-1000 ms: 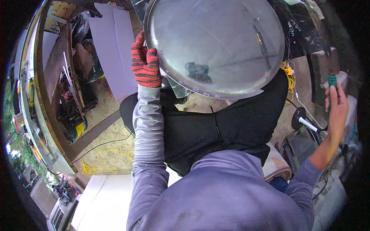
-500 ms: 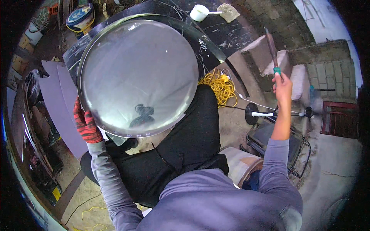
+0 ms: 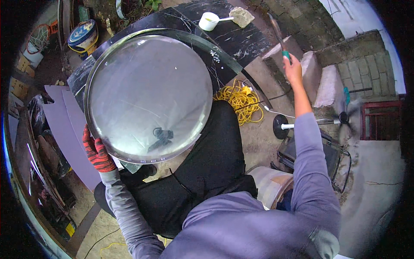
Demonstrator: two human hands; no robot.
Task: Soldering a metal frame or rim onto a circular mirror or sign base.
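A large round, shiny metal tray [image 3: 148, 95] with a raised rim stands before me, above my lap. My left hand [image 3: 98, 151], in a red and black striped glove, is closed on its lower left rim; some fingertips are hidden. Out to the right and well away from the tray, my bare right hand [image 3: 292, 69] is raised. Its fingers wrap the end of a long, slim tool [image 3: 276, 30] with a brownish shaft and a green band near the grip. The tool points up and to the left; its exact kind is unclear.
Behind the tray lies a black marbled slab [image 3: 241, 39] with a white dipper [image 3: 208, 21] and a stone [image 3: 241, 17]. A coiled yellow cord [image 3: 241, 101], a fan [image 3: 343, 117] and a drum [image 3: 267, 183] are at the right. A bucket [image 3: 82, 36] stands far left.
My right hand has moved left and upward with the tool, which tilts further left. The tray and my left hand sit slightly lower in view, as the whole view has shifted.
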